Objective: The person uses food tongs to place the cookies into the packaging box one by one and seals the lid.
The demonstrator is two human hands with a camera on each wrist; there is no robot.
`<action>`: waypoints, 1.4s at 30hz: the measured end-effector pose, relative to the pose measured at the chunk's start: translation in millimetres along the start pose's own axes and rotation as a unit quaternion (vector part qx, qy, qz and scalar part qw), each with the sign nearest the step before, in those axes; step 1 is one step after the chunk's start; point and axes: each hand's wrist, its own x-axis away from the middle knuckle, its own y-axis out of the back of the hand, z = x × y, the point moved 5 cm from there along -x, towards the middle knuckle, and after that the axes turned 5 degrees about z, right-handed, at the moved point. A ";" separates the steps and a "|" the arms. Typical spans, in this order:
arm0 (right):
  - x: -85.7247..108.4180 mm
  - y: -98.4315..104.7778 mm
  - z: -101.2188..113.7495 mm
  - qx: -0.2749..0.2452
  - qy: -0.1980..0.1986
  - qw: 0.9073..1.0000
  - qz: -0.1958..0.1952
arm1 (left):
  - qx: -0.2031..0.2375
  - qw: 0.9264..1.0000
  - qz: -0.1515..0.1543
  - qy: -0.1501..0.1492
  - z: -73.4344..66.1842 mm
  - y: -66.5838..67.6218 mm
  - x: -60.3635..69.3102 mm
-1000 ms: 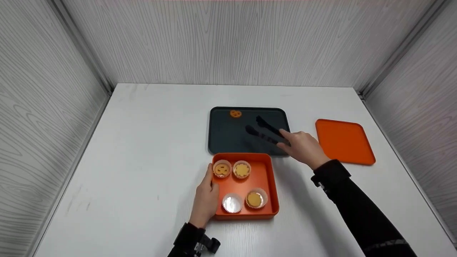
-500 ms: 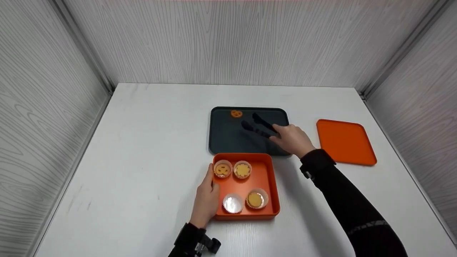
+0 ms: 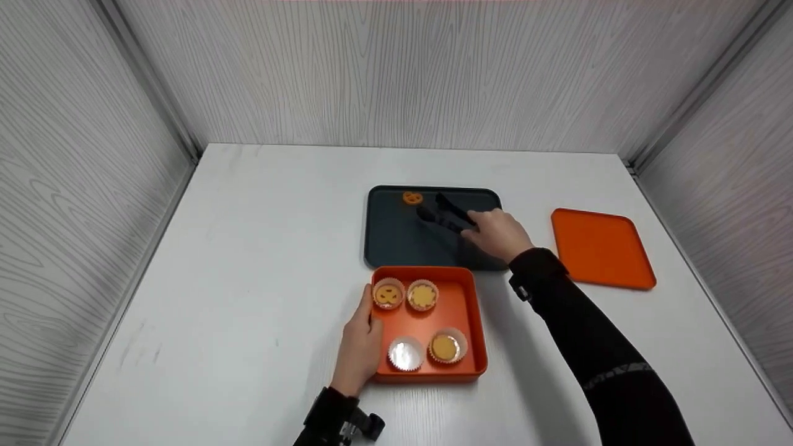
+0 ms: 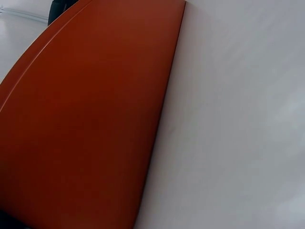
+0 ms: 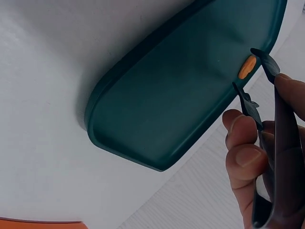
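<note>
My right hand (image 3: 497,235) grips black tongs (image 3: 447,220) over the dark green tray (image 3: 396,244). The tongs' tips stand apart, just right of a pretzel-shaped cookie (image 3: 412,198) at the tray's far edge. In the right wrist view the cookie (image 5: 247,67) lies beyond the parted tips of the tongs (image 5: 287,157), nothing between them. My left hand (image 3: 359,350) holds the left wall of the orange box (image 3: 455,310). Inside are three paper cups with cookies (image 3: 388,293) and one empty paper cup (image 3: 406,354). The left wrist view shows the box's outer wall (image 4: 95,109).
A flat orange tray or lid (image 3: 604,248) lies on the white table (image 3: 266,248) to the right of the green tray. Grey wood-grain panels (image 3: 396,74) stand along the back and both sides.
My right hand has moved left and slightly away from me, bringing the tongs' tips closer to the pretzel-shaped cookie. My left hand keeps its hold on the box.
</note>
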 end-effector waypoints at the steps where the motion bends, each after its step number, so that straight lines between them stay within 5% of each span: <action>1: -1.4 -0.4 0.3 -0.001 0.000 1.000 0.001 | 0.000 1.000 -0.001 0.001 0.1 0.0 0.0; 29: -33.8 -11.8 14.5 0.035 -0.028 0.999 0.024 | 0.011 1.000 0.008 0.001 0.9 0.4 0.1; 42: -50.0 -14.3 20.4 0.055 -0.021 0.998 0.004 | 0.013 1.000 0.007 0.005 0.7 0.4 -0.4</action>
